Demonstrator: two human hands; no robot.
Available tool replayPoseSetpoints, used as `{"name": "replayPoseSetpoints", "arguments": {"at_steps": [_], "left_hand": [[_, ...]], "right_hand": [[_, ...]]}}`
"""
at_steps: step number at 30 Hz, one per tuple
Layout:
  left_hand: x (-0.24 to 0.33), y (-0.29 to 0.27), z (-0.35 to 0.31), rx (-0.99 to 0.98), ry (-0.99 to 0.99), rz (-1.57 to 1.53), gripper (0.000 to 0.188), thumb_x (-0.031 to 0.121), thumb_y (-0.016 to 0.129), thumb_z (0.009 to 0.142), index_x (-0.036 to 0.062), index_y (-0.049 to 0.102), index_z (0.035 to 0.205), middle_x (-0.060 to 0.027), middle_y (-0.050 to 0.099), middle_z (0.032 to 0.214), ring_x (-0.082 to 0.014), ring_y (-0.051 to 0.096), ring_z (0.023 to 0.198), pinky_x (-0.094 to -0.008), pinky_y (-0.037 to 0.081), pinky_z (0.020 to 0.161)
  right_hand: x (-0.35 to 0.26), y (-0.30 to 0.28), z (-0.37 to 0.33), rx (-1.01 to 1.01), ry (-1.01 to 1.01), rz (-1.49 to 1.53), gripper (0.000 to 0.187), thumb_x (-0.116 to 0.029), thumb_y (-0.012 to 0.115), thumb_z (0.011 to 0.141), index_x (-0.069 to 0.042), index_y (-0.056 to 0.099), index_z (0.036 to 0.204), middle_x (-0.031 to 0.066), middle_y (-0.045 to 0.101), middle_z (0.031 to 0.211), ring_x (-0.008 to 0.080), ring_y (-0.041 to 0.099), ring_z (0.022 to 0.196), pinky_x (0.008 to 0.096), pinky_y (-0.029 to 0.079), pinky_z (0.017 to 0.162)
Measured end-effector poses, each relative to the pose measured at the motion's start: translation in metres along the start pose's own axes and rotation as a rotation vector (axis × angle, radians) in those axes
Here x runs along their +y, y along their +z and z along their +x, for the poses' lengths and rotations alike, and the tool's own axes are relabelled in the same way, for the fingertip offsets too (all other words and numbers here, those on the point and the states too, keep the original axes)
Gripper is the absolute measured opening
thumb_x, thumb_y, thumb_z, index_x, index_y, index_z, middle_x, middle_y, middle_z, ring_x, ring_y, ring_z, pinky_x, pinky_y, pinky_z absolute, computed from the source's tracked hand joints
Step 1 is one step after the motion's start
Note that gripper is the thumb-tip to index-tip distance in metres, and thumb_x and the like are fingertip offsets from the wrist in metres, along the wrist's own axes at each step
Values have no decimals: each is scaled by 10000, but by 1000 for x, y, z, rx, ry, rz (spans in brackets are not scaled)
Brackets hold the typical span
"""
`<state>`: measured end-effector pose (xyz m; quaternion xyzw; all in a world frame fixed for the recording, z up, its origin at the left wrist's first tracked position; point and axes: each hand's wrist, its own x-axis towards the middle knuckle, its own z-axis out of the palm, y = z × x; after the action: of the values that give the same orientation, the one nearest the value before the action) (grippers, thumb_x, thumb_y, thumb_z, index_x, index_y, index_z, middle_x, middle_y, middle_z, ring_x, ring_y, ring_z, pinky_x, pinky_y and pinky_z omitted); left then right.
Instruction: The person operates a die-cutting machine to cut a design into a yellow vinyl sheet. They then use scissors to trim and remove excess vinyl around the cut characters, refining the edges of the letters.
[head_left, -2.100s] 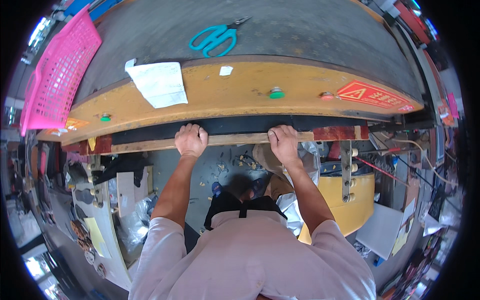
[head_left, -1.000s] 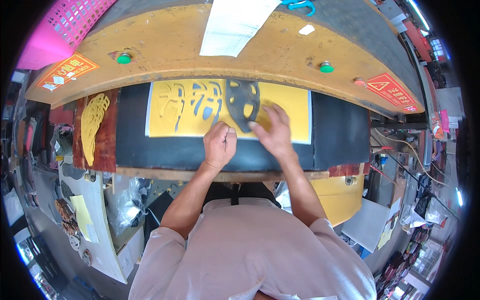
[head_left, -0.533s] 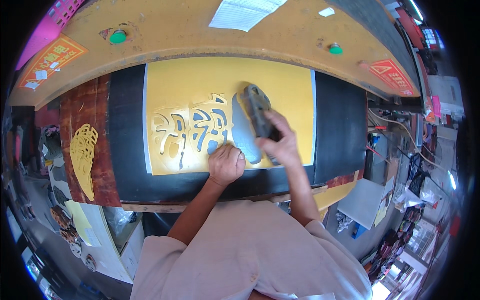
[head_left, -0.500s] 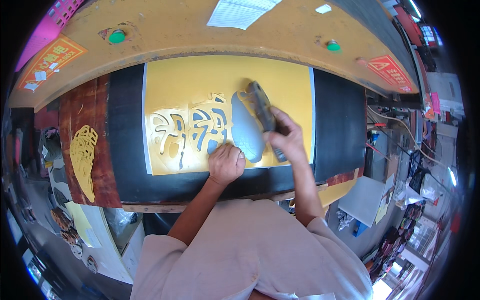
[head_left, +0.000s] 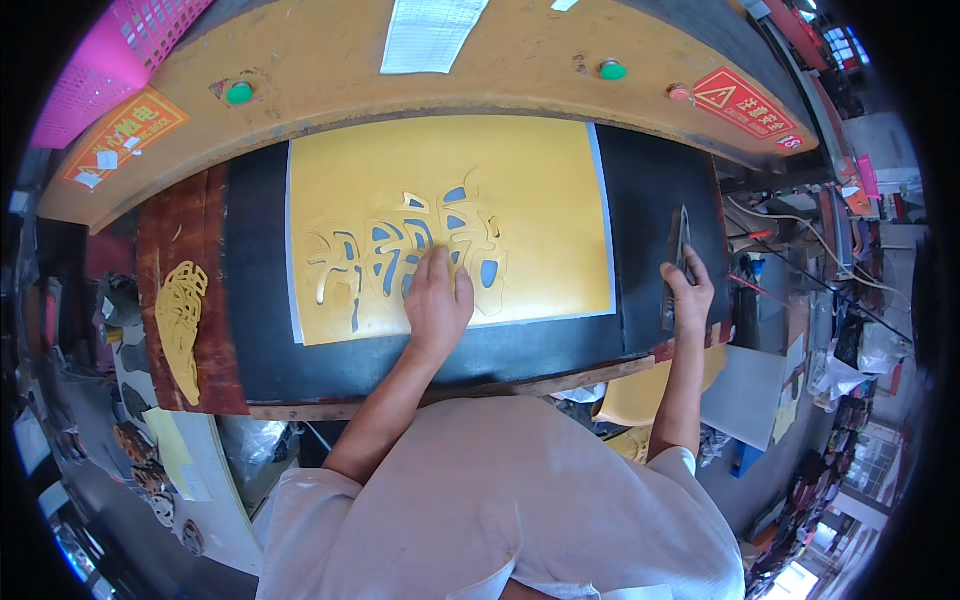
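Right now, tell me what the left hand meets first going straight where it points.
Past the partly cut yellow sheet, the left hand would likely meet the long ochre painted beam; height is unclear, so it might pass beneath.

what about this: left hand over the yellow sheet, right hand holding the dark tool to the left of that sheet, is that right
Not quite: the head view shows the right hand holding the dark tool to the right of the yellow sheet. The left hand is indeed over the sheet.
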<state>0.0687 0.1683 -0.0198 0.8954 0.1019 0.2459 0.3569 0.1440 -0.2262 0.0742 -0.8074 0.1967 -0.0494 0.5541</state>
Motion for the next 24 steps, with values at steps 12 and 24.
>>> {"name": "replayPoseSetpoints", "arguments": {"at_steps": [12,24], "left_hand": [[-14,42,125,-454,-1031,-720,304,312,643,1033,17,677,972,-55,678,792,-133,622,711,-323,507,612],[-15,35,168,-721,-1114,-512,400,485,620,1068,167,586,827,57,503,627,-79,377,457,-248,289,409]], "right_hand": [[51,105,-12,-232,-547,-314,394,-166,701,917,-33,717,1288,221,724,1245,387,696,1136,431,551,1007],[-1,292,15,-561,-324,-161,376,-229,663,1043,-32,686,1362,116,765,985,176,730,880,306,578,845]]}}
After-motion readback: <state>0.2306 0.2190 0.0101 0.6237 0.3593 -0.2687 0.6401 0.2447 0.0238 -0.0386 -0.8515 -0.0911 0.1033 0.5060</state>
